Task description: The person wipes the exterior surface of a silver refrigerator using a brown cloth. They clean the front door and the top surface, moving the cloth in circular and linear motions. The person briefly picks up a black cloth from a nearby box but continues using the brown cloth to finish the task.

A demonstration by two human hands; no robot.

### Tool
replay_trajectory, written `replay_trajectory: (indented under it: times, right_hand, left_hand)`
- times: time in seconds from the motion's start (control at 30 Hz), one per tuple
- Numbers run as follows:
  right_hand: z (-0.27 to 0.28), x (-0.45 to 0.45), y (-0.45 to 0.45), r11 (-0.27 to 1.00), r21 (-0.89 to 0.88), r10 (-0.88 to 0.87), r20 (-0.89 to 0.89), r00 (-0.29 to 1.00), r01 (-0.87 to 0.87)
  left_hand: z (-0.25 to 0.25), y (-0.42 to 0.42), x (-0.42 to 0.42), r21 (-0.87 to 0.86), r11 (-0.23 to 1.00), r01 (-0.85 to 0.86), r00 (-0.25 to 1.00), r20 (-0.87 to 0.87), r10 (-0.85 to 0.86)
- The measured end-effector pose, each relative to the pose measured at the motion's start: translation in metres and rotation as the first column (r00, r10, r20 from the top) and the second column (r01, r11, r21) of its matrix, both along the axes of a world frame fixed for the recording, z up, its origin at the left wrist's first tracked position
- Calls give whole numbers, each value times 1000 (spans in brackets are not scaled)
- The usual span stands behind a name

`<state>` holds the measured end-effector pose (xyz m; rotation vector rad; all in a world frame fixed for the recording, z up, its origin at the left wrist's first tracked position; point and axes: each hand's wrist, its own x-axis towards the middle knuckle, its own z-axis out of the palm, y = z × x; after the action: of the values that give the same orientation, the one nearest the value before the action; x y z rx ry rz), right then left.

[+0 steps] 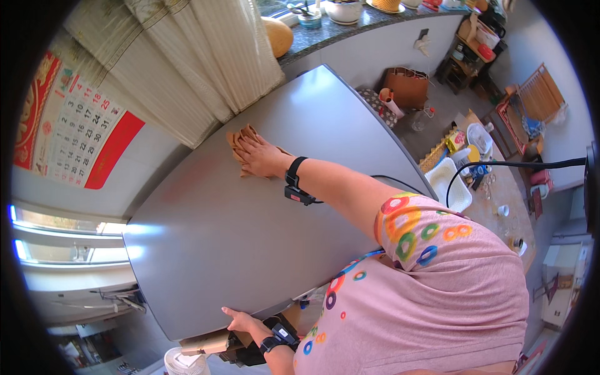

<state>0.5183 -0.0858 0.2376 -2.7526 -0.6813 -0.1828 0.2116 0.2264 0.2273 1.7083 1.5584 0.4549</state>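
My right hand (258, 158) presses a crumpled brown cloth (243, 140) flat against a broad, smooth grey surface (262, 243), its fingers spread over the folds. A faint reddish tint (187, 180) shows on the surface beside the cloth. My left hand (241, 322) is at the near lower edge of that surface, one digit extended over it. The other fingers of the left hand are partly hidden, so their grip is unclear. Both wrists wear black straps with small devices, and a cable runs from the right one (296, 187).
A pale curtain (201, 61) and a wall calendar (75, 122) border the far side. Pots stand on a stone windowsill (323, 37). To the right, a cluttered table (508, 197) holds a white basket (447, 185). Below are a white fan (185, 363) and cardboard (206, 343).
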Motion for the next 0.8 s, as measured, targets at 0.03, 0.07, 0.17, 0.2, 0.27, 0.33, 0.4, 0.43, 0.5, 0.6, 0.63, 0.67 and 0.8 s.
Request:
replay_trajectory:
  times: [0.03,0.07,0.17,0.2,0.27,0.33,0.4,0.43,0.5,0.6,0.63,0.67,0.8]
  right_hand:
    - [3,-7,-6,999,19,38,5,999,-38]
    - [6,-13,-14,999,-8,33,8,999,-33]
    - [7,-24,-53,998,-56,-35,34,999,36]
    - [4,-27,-72,995,-49,-87,51,995,89]
    - [0,-34,-106,983,-53,-174,73,982,178]
    - [-3,-45,-139,961,-80,-259,87,962,266]
    - [-3,-61,-167,933,-88,-341,86,936,348]
    - [-3,-70,-181,916,-91,-383,86,920,390]
    - [-10,-85,-204,872,-29,-488,18,873,489]
    - [0,-124,-226,836,-2,-548,-61,835,548]
    - [-3,-134,-235,826,-131,-545,71,836,549]
    - [-6,-145,-243,815,-148,-553,93,828,561]
    - [-8,-196,-256,803,-156,-550,176,816,575]
  left_hand:
    - [-1,2,-1,5,1000,0,1000,-1,0]
    - [-4,4,-3,9,1000,-1,1000,-3,1]
    - [0,0,-1,22,1000,18,1000,19,-19]
    - [1,-3,1,21,999,28,999,32,-29]
    - [-4,2,0,45,999,5,1000,-10,-5]
    - [-11,6,1,64,998,-8,1000,-19,10]
    - [-14,7,0,78,997,-17,1000,1,17]
    - [-14,7,0,80,997,-10,1000,19,9]
    - [-14,5,1,79,997,7,999,53,-11]
    - [-6,-1,3,82,996,-18,1000,-1,19]
    - [-6,-1,4,85,996,-22,1000,-12,23]
    - [-8,1,5,87,996,-25,999,-24,28]
    - [-29,20,8,126,992,-30,997,-61,38]
